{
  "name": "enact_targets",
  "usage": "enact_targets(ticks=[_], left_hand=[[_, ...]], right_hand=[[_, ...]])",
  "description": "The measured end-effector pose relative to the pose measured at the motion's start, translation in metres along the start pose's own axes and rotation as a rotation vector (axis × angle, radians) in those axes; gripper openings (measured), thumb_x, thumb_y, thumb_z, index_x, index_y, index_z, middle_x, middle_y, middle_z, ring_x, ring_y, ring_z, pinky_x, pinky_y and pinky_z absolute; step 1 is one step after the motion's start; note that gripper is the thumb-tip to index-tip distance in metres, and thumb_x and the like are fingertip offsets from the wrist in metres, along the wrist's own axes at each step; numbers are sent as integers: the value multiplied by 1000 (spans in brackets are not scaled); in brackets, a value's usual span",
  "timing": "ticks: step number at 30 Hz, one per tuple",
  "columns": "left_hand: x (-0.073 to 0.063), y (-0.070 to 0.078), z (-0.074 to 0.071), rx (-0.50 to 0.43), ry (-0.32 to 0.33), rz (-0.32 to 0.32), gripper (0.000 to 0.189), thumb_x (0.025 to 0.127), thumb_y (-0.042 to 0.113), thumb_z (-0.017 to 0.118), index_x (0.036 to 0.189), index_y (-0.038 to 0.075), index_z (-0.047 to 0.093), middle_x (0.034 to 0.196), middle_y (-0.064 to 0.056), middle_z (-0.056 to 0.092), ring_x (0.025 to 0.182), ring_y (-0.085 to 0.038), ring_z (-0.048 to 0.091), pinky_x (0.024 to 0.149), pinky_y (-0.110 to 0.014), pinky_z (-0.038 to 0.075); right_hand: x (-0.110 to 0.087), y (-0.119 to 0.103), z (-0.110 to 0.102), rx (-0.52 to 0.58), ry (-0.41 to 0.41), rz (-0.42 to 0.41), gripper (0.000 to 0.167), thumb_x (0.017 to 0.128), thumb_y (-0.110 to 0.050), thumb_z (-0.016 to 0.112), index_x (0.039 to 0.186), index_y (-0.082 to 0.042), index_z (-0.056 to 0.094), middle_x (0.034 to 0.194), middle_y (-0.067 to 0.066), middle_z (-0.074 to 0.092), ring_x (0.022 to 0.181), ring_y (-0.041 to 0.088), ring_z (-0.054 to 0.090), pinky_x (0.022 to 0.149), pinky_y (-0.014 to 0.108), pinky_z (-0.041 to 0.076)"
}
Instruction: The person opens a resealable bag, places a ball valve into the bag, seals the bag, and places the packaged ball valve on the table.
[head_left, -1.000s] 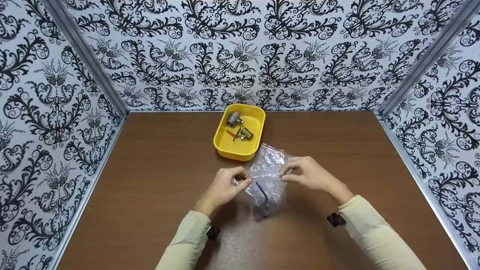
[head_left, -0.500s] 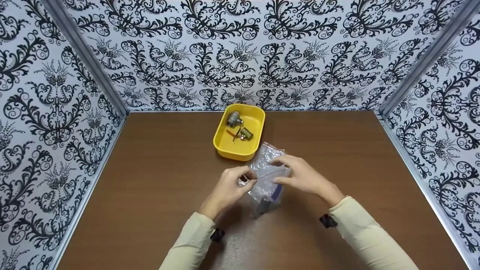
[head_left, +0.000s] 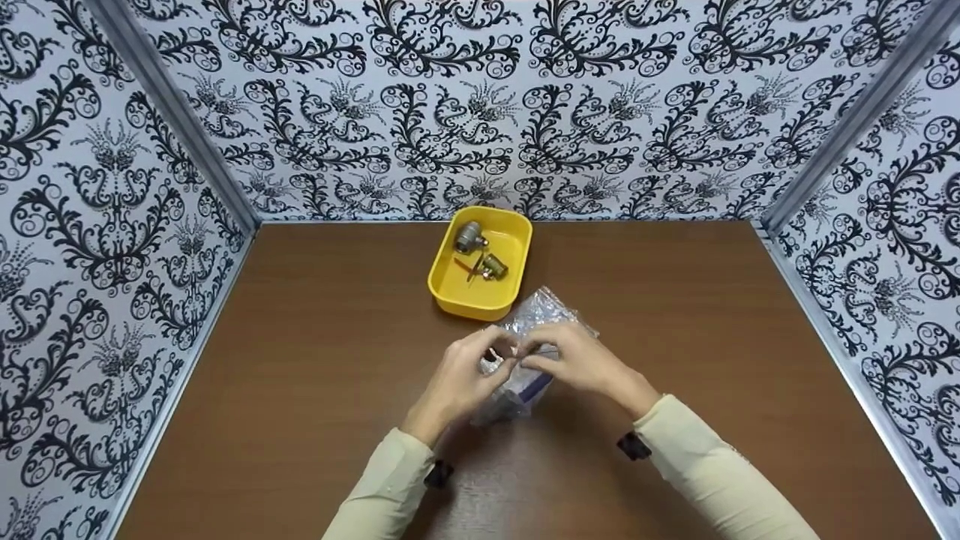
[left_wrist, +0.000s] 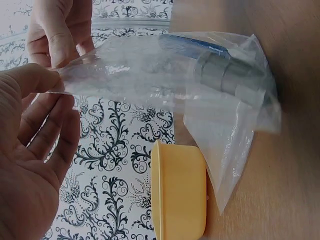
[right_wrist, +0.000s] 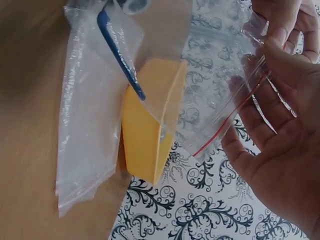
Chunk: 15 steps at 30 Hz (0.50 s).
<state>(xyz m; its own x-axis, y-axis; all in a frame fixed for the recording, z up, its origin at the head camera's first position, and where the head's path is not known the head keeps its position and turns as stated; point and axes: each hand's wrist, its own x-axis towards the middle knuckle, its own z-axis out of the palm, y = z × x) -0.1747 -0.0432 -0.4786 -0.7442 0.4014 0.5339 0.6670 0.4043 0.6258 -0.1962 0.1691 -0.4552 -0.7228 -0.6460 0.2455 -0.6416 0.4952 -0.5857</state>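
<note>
My left hand [head_left: 459, 379] pinches the top edge of a clear zip-lock bag [left_wrist: 125, 72] between thumb and forefinger. Right beside it, my right hand [head_left: 581, 364] pinches the same edge, the fingertips of both hands nearly meeting. A red line runs along the bag's seal in the right wrist view. Low in the hanging bag is a ball valve [left_wrist: 220, 75] with a grey body and a long blue lever [right_wrist: 120, 55]. Another clear bag [right_wrist: 90, 125] lies flat on the table behind and below.
A yellow tray [head_left: 472, 306] stands just beyond the bags. In it are a grey metal fitting [head_left: 469, 238] and a brass-coloured valve [head_left: 494, 266] with a red piece [head_left: 463, 265] near it. Patterned panels [head_left: 480, 112] enclose the brown table [head_left: 322, 360] at the back and sides.
My right hand let go of the right end of the bag's edge, its fingers parting, then moved left to pinch beside my left hand. The valve in the bag has swung about.
</note>
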Motion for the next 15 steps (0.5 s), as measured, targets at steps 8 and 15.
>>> enact_targets(ticks=[8,15], left_hand=[[-5,-4,5,159,44,-29,10,89,22,71,97,16,69,92,3,69,91,-11,64,83,-29,53],[-5,-2,6,149,74,-11,11,90,26,69,91,15,72,89,4,70,89,-10,64,82,-27,53]], right_hand=[[-2,-3,9,-4,111,32,7,87,-17,71,93,-13,73,89,-1,74,83,12,69,80,31,56],[-6,-6,8,-17,137,34,8,87,-18,73,93,-13,73,88,-1,73,80,11,67,75,29,56]])
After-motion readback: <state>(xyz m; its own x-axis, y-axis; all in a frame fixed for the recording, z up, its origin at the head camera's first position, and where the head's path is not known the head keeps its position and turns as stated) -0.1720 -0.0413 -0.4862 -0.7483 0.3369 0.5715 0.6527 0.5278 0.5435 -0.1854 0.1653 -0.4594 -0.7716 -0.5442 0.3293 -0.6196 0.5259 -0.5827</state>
